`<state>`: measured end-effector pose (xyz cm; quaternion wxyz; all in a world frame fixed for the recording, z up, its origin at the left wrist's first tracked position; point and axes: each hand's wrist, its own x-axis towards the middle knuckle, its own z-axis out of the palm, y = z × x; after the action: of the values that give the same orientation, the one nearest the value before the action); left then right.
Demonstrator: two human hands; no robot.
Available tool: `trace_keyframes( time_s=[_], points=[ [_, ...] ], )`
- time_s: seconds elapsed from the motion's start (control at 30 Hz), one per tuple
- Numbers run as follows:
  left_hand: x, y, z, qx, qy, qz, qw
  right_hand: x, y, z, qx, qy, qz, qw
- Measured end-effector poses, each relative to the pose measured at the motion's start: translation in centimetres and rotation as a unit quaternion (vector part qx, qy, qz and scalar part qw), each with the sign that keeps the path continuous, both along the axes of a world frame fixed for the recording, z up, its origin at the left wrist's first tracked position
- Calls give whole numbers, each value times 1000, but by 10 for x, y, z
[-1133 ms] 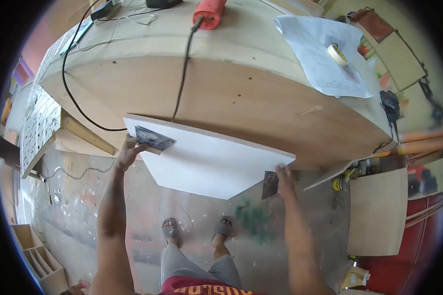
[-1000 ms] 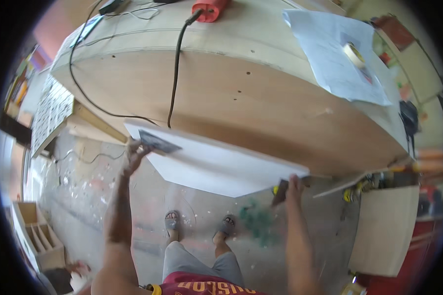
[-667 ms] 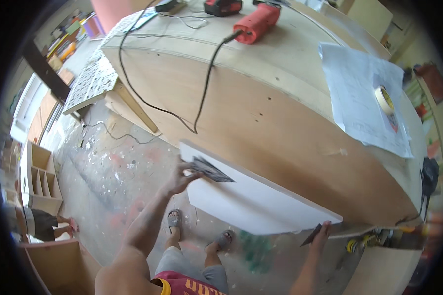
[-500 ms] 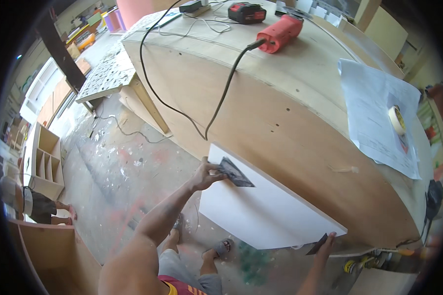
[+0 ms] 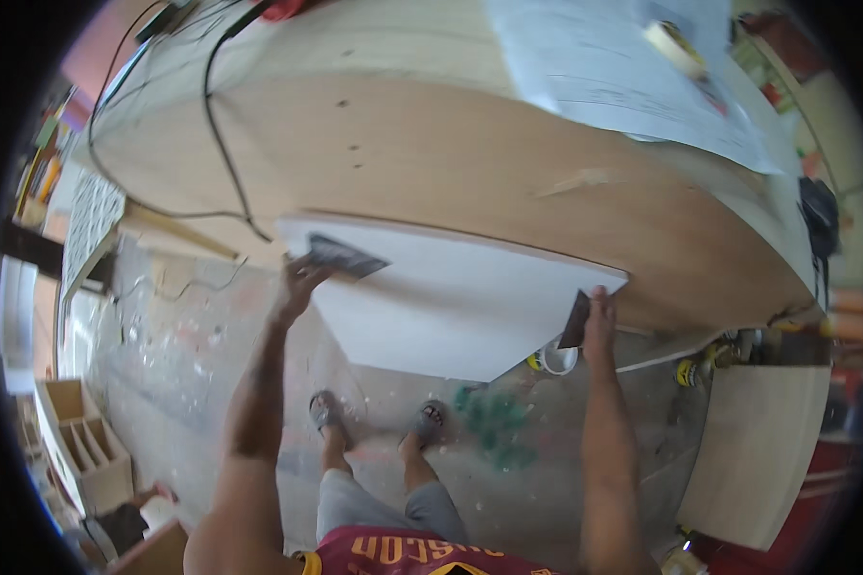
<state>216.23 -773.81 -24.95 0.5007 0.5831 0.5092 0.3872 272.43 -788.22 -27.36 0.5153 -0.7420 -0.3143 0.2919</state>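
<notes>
A white board (image 5: 422, 307) with one slanted corner is held up in front of the workbench's wooden side. My left hand (image 5: 302, 278) is closed at its left edge. Under those fingers a thin, dark grey flat piece (image 5: 350, 257) lies against the white face; whether it is a scraper or sandpaper I cannot tell. At the board's right corner my right hand (image 5: 599, 316) is closed on the edge. A dark brown flat rectangular piece (image 5: 573, 321) sticks out beside its fingers.
The large curved workbench (image 5: 431, 125) carries paper sheets (image 5: 623, 72), a tape roll (image 5: 676, 50) and a black cable (image 5: 216, 129). On the floor stand a white tub (image 5: 558, 356) and a wooden shelf unit (image 5: 81, 441). A pale panel (image 5: 762, 450) lies at right. Another person's leg (image 5: 149, 495) shows lower left.
My view has swung to the right and down. The white board now sits more level across the picture, both hands still on it. The red power tool has mostly left the view.
</notes>
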Motion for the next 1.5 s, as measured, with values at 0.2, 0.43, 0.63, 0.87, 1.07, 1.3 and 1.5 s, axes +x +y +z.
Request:
trace_keyframes(
  time_s=[0.2,0.43,0.63,0.87,1.07,1.3,1.5],
  points=[
    [7,9,-9,25,67,-22,997,18,-13,21,-28,-27,43,998],
    [-38,-58,-27,90,37,47,994,-19,-74,57,-59,-14,16,998],
    [-11,-222,70,-292,13,121,949,-78,-293,-35,-205,379,-67,900],
    [-90,-324,22,-274,100,391,873,-208,-301,-67,-350,326,128,869],
    [-149,-332,-41,-313,-4,391,865,-252,-238,-89,-244,255,327,877],
    [-224,-371,-273,-334,146,329,871,-347,-172,-109,-438,144,397,794],
    [-277,-364,-500,-354,282,314,834,-400,-195,-345,-442,17,413,796]
  ],
)
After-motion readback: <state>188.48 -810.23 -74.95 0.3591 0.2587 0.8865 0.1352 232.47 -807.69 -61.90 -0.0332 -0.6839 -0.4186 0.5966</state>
